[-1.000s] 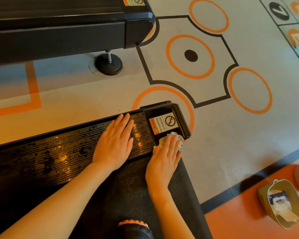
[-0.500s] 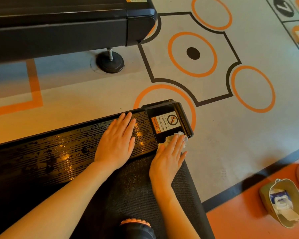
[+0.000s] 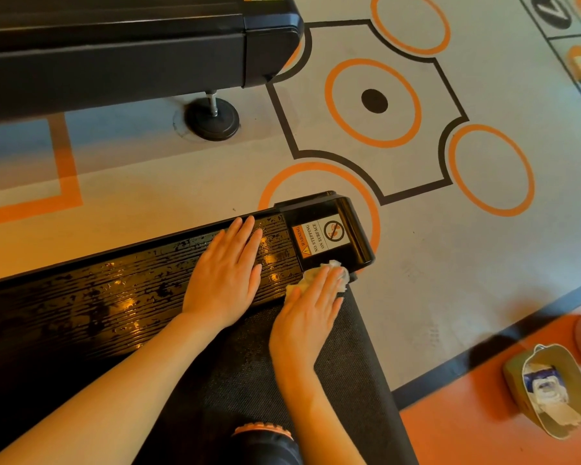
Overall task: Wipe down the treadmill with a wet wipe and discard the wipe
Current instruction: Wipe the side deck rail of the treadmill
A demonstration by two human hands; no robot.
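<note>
Two treadmills point(image 3: 114, 290) point(image 3: 114, 45), two hands point(image 3: 223, 280) point(image 3: 307, 318), one wipe point(image 3: 336, 273), one bin point(image 3: 550, 391).

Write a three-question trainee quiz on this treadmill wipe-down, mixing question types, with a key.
1. True or false: the left hand holds the wet wipe.
2. Which surface does the left hand rest on? A) ribbed side rail B) belt C) floor
3. Fill in: the warning label reads "No stepping on ____".

Key: 1 false, the right hand presses it flat; 2 A; 3 surface.
</note>
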